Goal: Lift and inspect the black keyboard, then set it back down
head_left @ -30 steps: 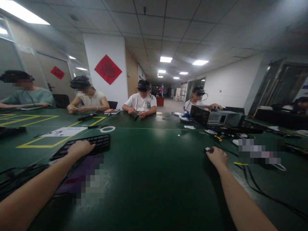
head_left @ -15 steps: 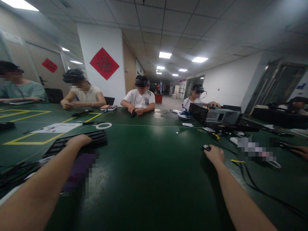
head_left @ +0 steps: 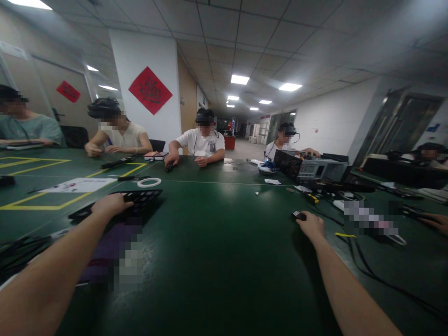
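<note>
My left hand [head_left: 110, 205] is closed on a black compartment tray [head_left: 149, 197], its thumb along the near side and the other fingers mostly hidden. The tray looks tilted, with a shadow under its right end. Beneath and nearer lies a purple item [head_left: 117, 240], partly blurred out. Over on the right, my right hand [head_left: 311, 224] rests low at the green table [head_left: 224, 261]. Its fingers are closed round a small black block with white marks on its end [head_left: 298, 214]; the kind of thing is unclear.
A white ring [head_left: 149, 182] and a paper sheet [head_left: 79, 185] lie beyond the tray. Black cables [head_left: 24, 252] bunch at left. An opened computer case [head_left: 311, 168], a cable with a yellow tie [head_left: 345, 235] and a co-worker's hand [head_left: 434, 221] are at right. Several people sit around.
My left hand has shifted slightly left, and the tray has tilted and turned in its grip. My right hand keeps its hold. A co-worker opposite has moved one hand sideways to the left.
</note>
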Tool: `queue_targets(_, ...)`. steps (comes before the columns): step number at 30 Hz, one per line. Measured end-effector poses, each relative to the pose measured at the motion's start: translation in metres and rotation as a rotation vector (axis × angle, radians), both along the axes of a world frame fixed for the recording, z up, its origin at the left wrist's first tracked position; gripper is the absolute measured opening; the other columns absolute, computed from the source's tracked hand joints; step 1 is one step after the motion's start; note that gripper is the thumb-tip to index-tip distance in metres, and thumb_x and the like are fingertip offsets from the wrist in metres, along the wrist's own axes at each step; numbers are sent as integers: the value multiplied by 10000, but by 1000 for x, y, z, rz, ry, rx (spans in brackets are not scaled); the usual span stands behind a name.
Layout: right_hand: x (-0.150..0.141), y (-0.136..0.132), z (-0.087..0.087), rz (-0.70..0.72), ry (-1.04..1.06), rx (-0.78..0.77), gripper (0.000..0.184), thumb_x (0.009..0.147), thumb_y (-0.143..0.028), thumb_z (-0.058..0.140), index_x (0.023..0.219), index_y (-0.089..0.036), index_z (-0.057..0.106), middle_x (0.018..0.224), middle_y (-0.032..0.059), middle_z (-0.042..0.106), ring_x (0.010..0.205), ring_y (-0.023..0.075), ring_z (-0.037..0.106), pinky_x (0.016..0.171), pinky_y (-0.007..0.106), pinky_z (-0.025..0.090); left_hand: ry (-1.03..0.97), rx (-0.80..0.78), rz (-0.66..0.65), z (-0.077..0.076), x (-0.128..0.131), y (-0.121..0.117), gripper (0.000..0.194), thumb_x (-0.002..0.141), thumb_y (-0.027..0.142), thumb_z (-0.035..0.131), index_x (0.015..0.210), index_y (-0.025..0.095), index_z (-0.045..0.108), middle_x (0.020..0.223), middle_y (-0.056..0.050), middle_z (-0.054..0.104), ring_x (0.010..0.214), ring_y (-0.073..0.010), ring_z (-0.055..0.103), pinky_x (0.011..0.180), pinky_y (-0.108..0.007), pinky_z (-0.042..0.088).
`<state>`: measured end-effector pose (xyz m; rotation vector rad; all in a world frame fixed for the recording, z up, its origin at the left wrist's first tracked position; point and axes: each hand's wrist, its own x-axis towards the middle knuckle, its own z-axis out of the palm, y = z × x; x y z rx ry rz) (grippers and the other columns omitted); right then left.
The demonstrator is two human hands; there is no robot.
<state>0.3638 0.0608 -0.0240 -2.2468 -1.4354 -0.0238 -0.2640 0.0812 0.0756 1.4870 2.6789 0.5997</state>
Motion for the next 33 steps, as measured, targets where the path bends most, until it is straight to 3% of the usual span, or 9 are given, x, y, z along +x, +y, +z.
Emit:
queue_targets(3,-13,1,10,58,227,108,482,680,-300,538,1133,-135,532,1073,141,599,1041,278,502,885,383,382,99,-120,-71,7,29,2,422,726,509,523,649,95,541,733,-72,576,835,-228,526,676,-252,369)
queue_targets(6,-44,-7,30,232,413,271,487,658,-278,563,1118,-123,534,1098,127,583,1020,243,520,907,364,377,12,84,-287,13,83,1,435,784,502,430,814,102,599,800,-77,607,801,-218,546,645,-251,383)
queue_targets(8,-71,-17,45,403,530,325,477,646,-278,581,1101,-136,542,1103,106,582,1012,227,529,912,362,376,-180,249,-423,10,129,-6,418,771,476,460,924,113,598,828,-80,624,788,-215,565,630,-254,403)
queue_targets(12,-120,-41,62,743,733,244,450,666,-255,592,1109,-210,528,1119,53,581,1028,207,528,924,385,371,-556,520,-752,-16,221,-33,423,739,414,524,1031,110,551,956,-114,612,859,-218,570,731,-298,439)
queue_targets(16,-140,-48,54,987,816,184,444,679,-214,599,1115,-234,514,1148,38,567,1061,199,516,949,387,363,-704,555,-964,-50,280,-60,406,731,365,563,1060,133,513,1043,-121,569,950,-231,536,817,-343,420)
queue_targets(20,-144,-39,37,1024,786,214,469,657,-189,618,1112,-212,508,1142,54,563,1070,210,506,961,395,352,-808,516,-1086,-68,296,-72,367,788,338,502,1091,137,451,1035,-122,543,948,-222,525,824,-356,417)
queue_targets(27,-151,-40,26,1021,648,248,471,650,-223,627,1109,-222,522,1132,59,532,1075,222,475,953,410,349,-868,524,-1113,-74,288,-74,363,819,338,456,1118,147,374,1036,-114,504,927,-209,516,789,-348,431)
queue_targets(30,-153,-40,19,1035,623,269,439,620,-220,642,1054,-215,569,1097,63,554,1083,248,462,951,431,347,-788,526,-1099,-77,287,-74,387,811,341,478,1131,152,373,1066,-113,492,992,-216,488,851,-361,401)
queue_targets(33,-158,-33,9,1047,758,217,340,654,-252,614,992,-230,599,1038,45,605,1043,228,502,922,410,390,-630,486,-1113,-78,288,-75,418,773,344,538,1127,164,408,1090,-103,473,1033,-221,454,903,-374,360)
